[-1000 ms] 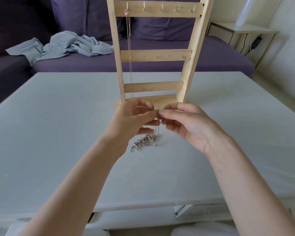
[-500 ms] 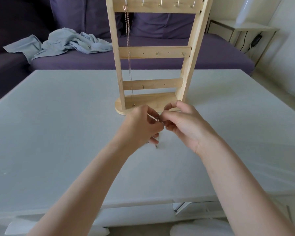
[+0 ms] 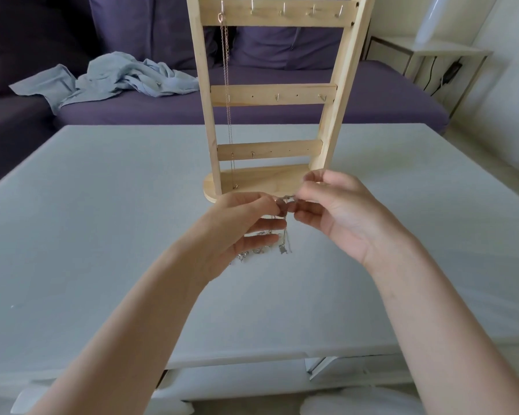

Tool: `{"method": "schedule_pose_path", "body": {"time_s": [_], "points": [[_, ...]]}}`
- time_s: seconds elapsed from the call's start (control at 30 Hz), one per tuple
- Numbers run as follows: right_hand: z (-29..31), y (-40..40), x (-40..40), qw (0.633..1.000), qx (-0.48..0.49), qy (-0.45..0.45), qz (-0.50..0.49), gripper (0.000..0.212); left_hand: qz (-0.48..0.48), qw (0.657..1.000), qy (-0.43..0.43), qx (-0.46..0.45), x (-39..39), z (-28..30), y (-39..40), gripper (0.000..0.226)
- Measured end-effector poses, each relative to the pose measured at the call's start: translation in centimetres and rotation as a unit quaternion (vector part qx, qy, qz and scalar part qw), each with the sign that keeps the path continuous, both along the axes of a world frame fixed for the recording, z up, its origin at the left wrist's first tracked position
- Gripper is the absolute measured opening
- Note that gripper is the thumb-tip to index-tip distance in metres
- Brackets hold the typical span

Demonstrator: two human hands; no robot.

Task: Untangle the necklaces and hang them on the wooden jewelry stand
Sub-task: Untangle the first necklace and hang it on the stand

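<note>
Before wooden stand (image 3: pixel 274 94), hands pinching necklace (image 3: pixel 283 202)

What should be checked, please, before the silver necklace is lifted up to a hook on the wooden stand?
1. Both hands hold the chain: ok. The left hand and right hand pinch the silver necklace between them.
2. Chain untangled: not ok. A bunched part hangs below the left hand.
3. Free hook: ok. Top-bar hooks to the right of the rose-gold necklace are bare.
4. Wooden stand upright: ok.
5. Clasp open or closed: cannot tell, too small.
</note>
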State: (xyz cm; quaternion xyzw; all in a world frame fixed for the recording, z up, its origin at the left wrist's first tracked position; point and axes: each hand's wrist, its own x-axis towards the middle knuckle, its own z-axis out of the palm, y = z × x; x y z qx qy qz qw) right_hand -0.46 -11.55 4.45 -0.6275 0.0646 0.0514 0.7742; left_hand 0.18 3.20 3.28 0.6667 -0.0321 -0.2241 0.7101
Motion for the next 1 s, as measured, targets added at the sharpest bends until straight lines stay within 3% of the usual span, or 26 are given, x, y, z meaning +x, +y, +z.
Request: {"method": "schedule_pose_path", "body": {"time_s": [0.17, 0.33, 0.57, 0.73, 0.87, 1.0], "points": [[0.3, -0.1, -0.1, 0.998, 0.061, 0.013, -0.013, 0.024, -0.007, 0.999, 0.033, -0.026, 0.0, 0.1, -0.4, 0.02], [0.6, -0.1, -0.1, 0.992, 0.126, 0.011, 0.002, 0.021, 0.008, 0.988, 0.119, -0.097, 0.5, 0.0, -0.4, 0.018], [0.5, -0.8, -0.5, 0.994, -0.079, 0.012, 0.081, 0.019, 0.034, 0.968, 0.174, -0.176, 1.2, -0.2, 0.4, 0.025], [-0.5, -0.1, -0.2, 0.961, -0.273, 0.025, 0.031, 0.012, 0.028, 0.981, 0.151, -0.118, 0.8, -0.4, -0.2, 0.011], [-0.5, -0.4, -0.1, 0.961, -0.272, 0.01, -0.036, 0.009, 0.059, 0.995, 0.014, 0.084, 0.9, -1.1, -0.5, 0.011], [-0.5, 0.4, -0.2, 0.967, -0.247, -0.03, -0.058, 0.012, 0.097, 0.959, -0.093, 0.251, 0.9, -2.1, -1.5, 0.013]]}}
